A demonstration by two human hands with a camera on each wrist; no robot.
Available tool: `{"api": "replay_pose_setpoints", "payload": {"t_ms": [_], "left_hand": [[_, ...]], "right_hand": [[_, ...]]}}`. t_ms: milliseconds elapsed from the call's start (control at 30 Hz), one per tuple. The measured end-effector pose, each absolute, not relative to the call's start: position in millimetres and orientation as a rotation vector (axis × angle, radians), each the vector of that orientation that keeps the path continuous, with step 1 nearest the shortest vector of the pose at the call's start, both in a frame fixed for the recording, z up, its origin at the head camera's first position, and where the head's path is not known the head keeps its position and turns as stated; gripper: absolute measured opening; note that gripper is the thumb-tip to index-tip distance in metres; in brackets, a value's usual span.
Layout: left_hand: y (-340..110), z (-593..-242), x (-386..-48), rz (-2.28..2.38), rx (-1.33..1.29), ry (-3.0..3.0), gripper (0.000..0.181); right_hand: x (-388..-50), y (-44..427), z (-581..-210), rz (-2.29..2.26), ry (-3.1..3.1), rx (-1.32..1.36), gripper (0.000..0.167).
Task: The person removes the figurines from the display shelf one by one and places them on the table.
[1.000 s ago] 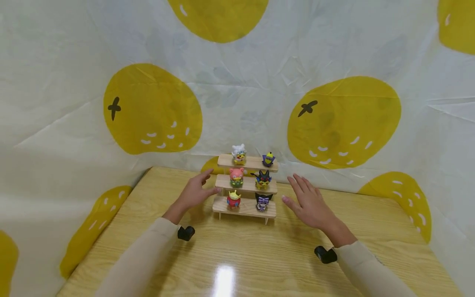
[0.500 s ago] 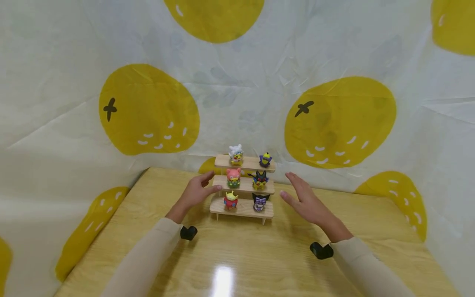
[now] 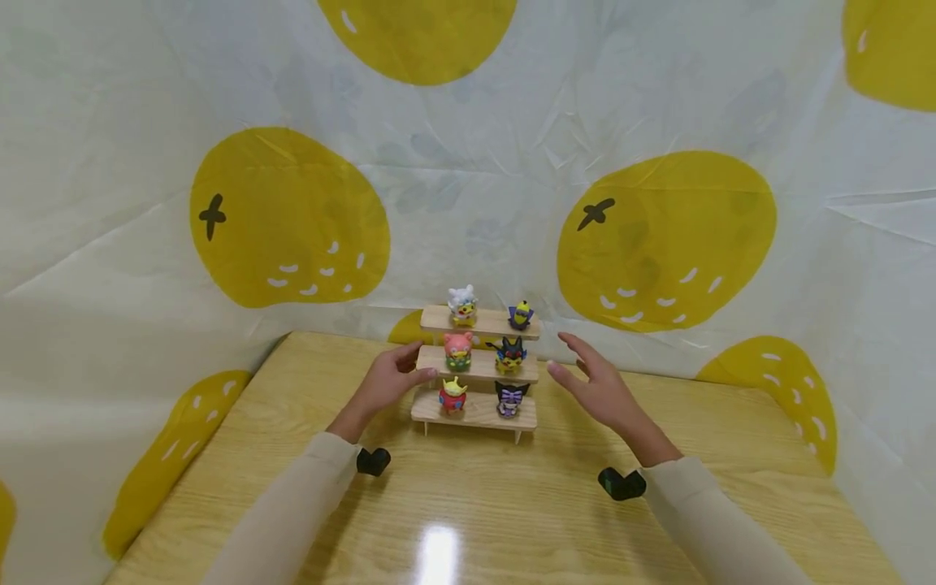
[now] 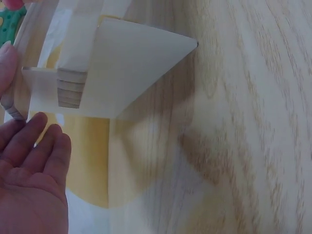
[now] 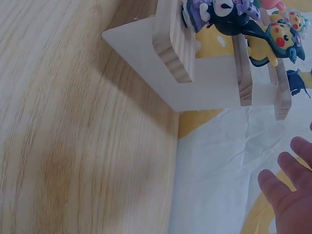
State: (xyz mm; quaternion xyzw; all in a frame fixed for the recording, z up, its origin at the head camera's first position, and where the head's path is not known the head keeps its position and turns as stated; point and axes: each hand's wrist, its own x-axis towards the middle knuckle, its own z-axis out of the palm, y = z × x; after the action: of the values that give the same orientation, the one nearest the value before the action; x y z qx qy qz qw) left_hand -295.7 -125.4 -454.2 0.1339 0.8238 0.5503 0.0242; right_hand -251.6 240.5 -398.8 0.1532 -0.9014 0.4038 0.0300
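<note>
Three-tier display stand (image 3: pixel 478 407) on the worktop (image 3: pixel 526 504), carrying six character figurines (image 3: pixel 457 353).
Your left hand (image 3: pixel 382 383) brackets its middle shelf (image 3: pixel 484 366) at the left end; whether it grips, I cannot tell. Your right hand (image 3: pixel 603 396), loose and holding nothing, is apart. Uneven pressure could tilt the stand, toppling figurines.

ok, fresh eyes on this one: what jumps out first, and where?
Probably the big yellow fruit-like prints on the pale backdrop behind the table. Next, the three-tier stand near the table's back edge, with two small colorful figures on each tier. Then the hands framing it: the left hand at its left end, the right hand apart from its right end.
</note>
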Motion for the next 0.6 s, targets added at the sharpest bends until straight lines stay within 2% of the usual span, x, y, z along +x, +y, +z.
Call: {"api": "replay_pose_setpoints", "payload": {"t_ms": [333,600], "left_hand": [[-119,-459,-297,1.750,0.386,2.584,0.070],[-115,-461,-297,1.813,0.368,2.568,0.067]], "right_hand": [[-257,234,-395,1.439,-2.683,0.419,0.074],[-265,225,-393,1.529,-2.571,0.415,0.067]]}}
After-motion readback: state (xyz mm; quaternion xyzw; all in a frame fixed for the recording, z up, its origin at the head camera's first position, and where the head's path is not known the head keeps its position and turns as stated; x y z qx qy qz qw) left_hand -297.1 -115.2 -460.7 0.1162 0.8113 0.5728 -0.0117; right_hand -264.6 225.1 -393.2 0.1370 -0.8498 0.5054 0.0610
